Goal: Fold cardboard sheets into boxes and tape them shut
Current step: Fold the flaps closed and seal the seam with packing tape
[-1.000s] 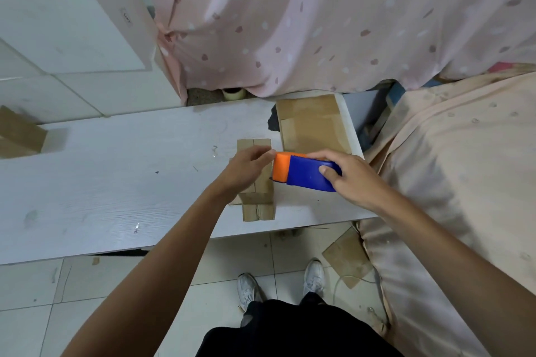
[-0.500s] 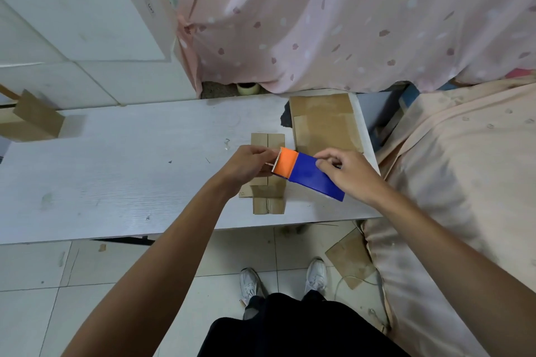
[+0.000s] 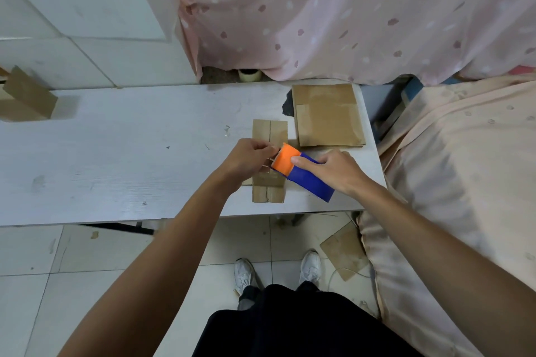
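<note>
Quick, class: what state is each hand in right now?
Left hand: closed, pinching the tape end.
Right hand: closed around the tape dispenser.

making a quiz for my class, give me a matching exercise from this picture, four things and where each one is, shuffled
1 tape dispenser
2 flat cardboard stack
3 pale roll
4 loose cardboard piece

A on the floor by the right shoe
B gripped by the right hand
C beyond the table, at the hem of the curtain
D on the table's right end

Pairs: 1-B, 2-D, 3-C, 4-A
</note>
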